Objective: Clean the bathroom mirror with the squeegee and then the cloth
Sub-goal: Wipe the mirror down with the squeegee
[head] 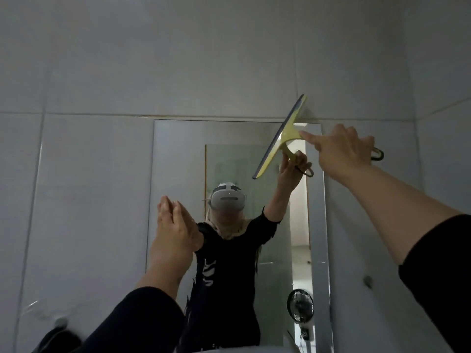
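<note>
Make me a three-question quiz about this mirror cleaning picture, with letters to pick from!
1. Where is the squeegee?
A. top right corner of the mirror
B. on the floor
C. bottom left corner

2. What colour is the squeegee?
A. red
B. yellow-green
C. white

3. What is the left hand doing?
A. holding a cloth
B. holding the squeegee
C. raised, holding nothing

Answers: 1 A, its blade crosses the mirror's upper right edge. 2 B, its body is yellow-green. 3 C, the right hand grips the squeegee; the left is empty.
</note>
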The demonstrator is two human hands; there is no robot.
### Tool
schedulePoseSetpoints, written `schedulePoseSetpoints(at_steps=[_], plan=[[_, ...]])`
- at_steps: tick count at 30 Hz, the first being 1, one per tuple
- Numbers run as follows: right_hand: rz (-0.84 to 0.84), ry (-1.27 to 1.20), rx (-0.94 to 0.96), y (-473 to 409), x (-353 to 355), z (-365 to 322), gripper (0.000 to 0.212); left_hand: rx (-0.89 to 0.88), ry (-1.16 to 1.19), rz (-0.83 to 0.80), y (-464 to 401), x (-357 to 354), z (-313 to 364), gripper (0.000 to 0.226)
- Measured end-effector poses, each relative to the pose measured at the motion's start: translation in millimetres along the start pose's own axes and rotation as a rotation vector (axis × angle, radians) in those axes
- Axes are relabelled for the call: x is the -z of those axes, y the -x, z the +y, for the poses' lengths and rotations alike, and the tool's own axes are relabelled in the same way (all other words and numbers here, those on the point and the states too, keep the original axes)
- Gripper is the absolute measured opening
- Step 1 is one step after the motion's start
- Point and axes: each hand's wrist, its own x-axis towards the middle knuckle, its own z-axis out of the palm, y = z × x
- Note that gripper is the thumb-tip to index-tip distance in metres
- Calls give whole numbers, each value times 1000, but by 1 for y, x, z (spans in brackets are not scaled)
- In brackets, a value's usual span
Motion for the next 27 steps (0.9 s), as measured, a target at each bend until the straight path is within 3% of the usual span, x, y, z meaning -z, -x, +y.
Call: schedulePoseSetpoints(at_steps=[10, 20, 27], plan=[[-144, -362, -136, 38, -26, 2, 49, -23, 10, 0, -8, -14, -10, 99], [-146, -822, -323, 77, -49, -87, 56, -27, -23, -3, -4, -7, -14, 102], [-131, -935, -252, 95, -44, -158, 54, 13, 118, -44, 5, 14, -2, 94]])
